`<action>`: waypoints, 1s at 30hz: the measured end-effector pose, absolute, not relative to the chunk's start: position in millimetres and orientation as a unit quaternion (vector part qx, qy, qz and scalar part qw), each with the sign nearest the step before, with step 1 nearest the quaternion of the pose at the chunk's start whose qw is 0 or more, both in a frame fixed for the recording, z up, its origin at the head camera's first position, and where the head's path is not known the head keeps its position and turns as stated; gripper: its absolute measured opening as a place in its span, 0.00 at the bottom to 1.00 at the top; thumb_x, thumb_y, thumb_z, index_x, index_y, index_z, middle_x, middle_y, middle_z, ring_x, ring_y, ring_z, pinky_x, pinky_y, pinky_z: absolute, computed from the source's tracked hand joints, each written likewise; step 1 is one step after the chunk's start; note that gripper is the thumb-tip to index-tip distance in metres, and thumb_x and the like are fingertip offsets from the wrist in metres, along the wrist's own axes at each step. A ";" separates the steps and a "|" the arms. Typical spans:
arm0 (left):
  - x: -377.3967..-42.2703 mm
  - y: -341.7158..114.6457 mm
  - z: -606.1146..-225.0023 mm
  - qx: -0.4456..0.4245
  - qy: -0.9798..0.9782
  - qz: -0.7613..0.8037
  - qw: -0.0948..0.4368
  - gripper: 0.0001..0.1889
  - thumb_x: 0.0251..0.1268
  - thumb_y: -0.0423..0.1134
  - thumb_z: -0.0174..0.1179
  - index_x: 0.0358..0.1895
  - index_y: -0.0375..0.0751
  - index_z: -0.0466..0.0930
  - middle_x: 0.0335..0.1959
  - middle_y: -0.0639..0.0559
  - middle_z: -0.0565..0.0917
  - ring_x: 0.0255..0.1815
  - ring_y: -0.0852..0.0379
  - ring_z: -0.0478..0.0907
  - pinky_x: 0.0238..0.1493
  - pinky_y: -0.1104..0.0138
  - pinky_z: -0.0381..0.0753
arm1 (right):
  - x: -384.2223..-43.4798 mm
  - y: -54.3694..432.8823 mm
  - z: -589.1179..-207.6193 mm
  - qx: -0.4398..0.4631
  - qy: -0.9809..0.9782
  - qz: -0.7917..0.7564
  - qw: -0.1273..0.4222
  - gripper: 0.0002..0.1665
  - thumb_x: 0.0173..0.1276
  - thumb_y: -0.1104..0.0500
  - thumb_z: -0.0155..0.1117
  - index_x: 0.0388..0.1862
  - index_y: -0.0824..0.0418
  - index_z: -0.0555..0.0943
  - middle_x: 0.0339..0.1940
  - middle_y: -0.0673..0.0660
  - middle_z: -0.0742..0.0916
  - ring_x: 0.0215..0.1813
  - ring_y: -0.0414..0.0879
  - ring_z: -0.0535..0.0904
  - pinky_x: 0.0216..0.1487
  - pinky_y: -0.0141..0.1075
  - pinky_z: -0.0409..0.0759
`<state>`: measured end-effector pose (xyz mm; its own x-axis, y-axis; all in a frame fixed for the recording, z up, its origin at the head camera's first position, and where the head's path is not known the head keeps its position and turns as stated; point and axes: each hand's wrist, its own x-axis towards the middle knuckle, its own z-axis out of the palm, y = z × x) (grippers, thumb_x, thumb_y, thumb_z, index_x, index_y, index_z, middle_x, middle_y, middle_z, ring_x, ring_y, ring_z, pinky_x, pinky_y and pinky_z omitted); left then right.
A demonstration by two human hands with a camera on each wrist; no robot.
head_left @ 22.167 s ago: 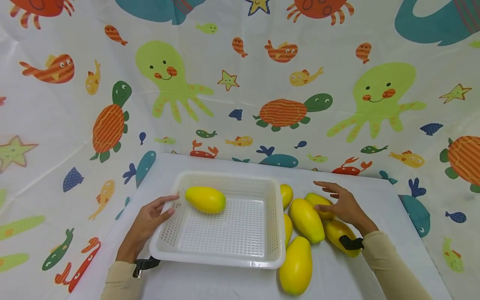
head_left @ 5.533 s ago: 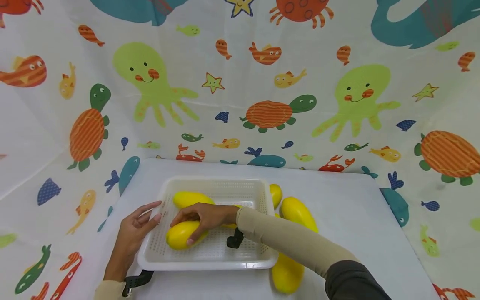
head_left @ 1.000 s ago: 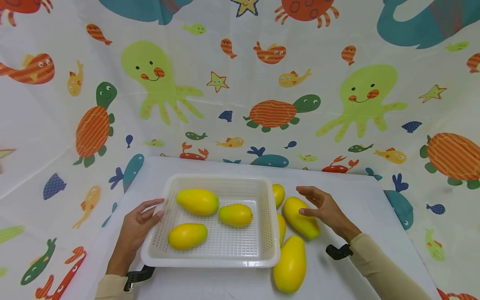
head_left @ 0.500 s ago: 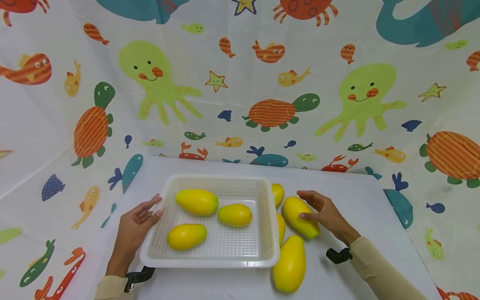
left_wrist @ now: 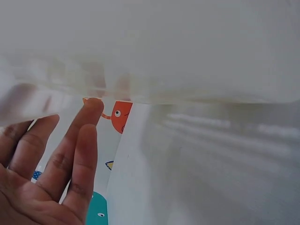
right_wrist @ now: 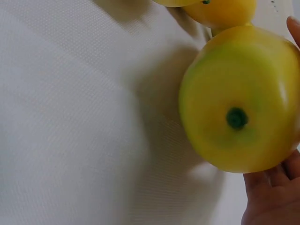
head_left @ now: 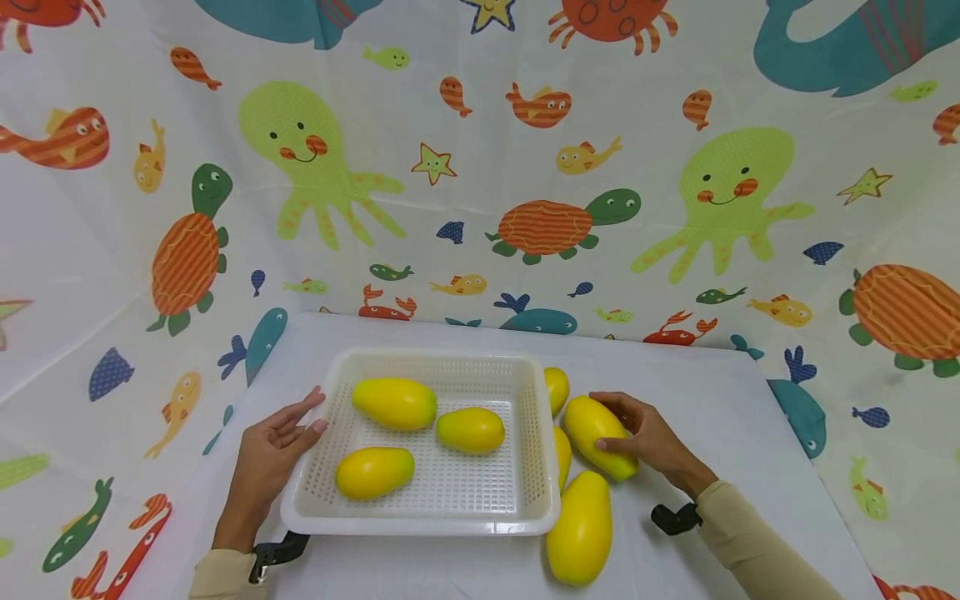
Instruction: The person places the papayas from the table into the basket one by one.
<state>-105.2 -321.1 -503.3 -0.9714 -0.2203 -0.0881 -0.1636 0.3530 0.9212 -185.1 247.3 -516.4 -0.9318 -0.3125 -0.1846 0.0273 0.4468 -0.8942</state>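
Note:
Thumb and fingers of my right hand (head_left: 660,442) grip a yellow papaya (head_left: 592,425) that lies right of the basket. The right wrist view shows the green stem end of this papaya (right_wrist: 236,84) close up, with fingers on either side. My left hand (head_left: 270,458) is at the left rim of a white perforated plastic basket (head_left: 420,527). Its fingers are nearly straight by the basket wall, as the left wrist view shows. Inside the basket lie three papayas: one at the back left (head_left: 393,404), a smaller papaya (head_left: 471,430) mid-basket, and a papaya (head_left: 375,473) at the front left.
Along the basket's right side sit a papaya at the back (head_left: 557,390), another papaya (head_left: 562,457) partly hidden by the wall, and a large papaya (head_left: 580,529) in front. A white cloth (head_left: 720,400) covers the table. A sea-animal curtain (head_left: 480,183) hangs behind.
Two more papayas are in the basket than at the start, and two are gone from the right. In the last second my right hand has come down and closed round a papaya.

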 end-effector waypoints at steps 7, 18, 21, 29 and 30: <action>-104.4 -321.1 -504.2 0.111 -0.821 -0.560 0.029 0.34 0.72 0.59 0.67 0.77 0.55 0.74 0.81 0.63 0.70 0.50 0.81 0.85 0.47 0.69 0.91 | -182.8 245.4 -521.1 -0.102 0.835 -0.510 0.181 0.48 0.62 0.51 0.83 0.79 0.45 0.71 0.78 0.56 0.77 0.71 0.58 0.76 0.77 0.60 0.75; -104.4 -320.0 -504.5 0.112 -0.816 -0.567 0.026 0.33 0.72 0.59 0.67 0.77 0.56 0.74 0.80 0.64 0.70 0.50 0.76 0.88 0.46 0.69 0.91 | -182.4 249.2 -516.1 -0.099 0.839 -0.510 0.164 0.46 0.63 0.52 0.82 0.78 0.47 0.72 0.77 0.56 0.78 0.70 0.57 0.76 0.76 0.55 0.76; -104.1 -320.0 -503.9 0.110 -0.817 -0.565 0.028 0.33 0.72 0.59 0.67 0.77 0.56 0.74 0.81 0.62 0.70 0.50 0.76 0.87 0.46 0.68 0.91 | -184.4 251.3 -509.2 -0.100 0.837 -0.514 0.158 0.45 0.64 0.53 0.81 0.78 0.46 0.72 0.77 0.55 0.78 0.70 0.57 0.76 0.73 0.43 0.77; -103.9 -320.7 -504.2 0.115 -0.816 -0.567 0.025 0.35 0.71 0.60 0.67 0.77 0.56 0.74 0.80 0.65 0.70 0.49 0.76 0.88 0.46 0.67 0.92 | -190.7 250.6 -487.6 -0.123 0.831 -0.520 0.152 0.45 0.64 0.55 0.81 0.79 0.46 0.72 0.77 0.54 0.79 0.69 0.56 0.77 0.66 0.27 0.78; -103.9 -320.8 -504.6 0.114 -0.815 -0.568 0.024 0.35 0.71 0.60 0.67 0.77 0.56 0.74 0.80 0.66 0.70 0.50 0.76 0.88 0.46 0.67 0.92 | -191.2 250.0 -484.8 -0.127 0.830 -0.522 0.152 0.45 0.64 0.55 0.80 0.79 0.46 0.72 0.76 0.54 0.79 0.68 0.56 0.77 0.66 0.28 0.78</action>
<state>-103.9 -320.8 -504.6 -0.9728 -0.2135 -0.0897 -0.1578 0.3280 0.9314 -191.2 250.0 -484.8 -0.9215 -0.3693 -0.1200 -0.0515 0.4226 -0.9049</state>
